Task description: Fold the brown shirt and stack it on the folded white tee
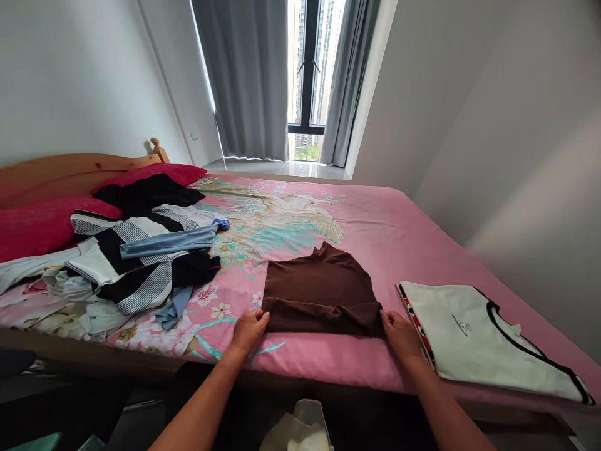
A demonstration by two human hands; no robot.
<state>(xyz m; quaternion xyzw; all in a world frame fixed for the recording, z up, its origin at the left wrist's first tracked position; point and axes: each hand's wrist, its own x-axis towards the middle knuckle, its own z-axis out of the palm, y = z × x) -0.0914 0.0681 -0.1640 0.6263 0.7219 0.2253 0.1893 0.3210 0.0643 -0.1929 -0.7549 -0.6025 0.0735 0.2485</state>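
A dark brown shirt [319, 282] lies flat near the front edge of the bed, its near strip folded up over itself. At the shirt's near left corner, my left hand [251, 329] pinches the fabric between thumb and fingers. My right hand [399, 332] grips the near right corner in the same way. Just right of that hand rests a folded white shirt [451, 326] with black trim, stacked on other folded clothing whose red and dark edge shows.
A loose heap of clothes [141, 250] in black, white and blue covers the bed's left side, by red pillows [37, 225] and a wooden headboard [79, 161]. The pink floral sheet [375, 225] spreads across the bed. Below the front edge stands a pale container [310, 416].
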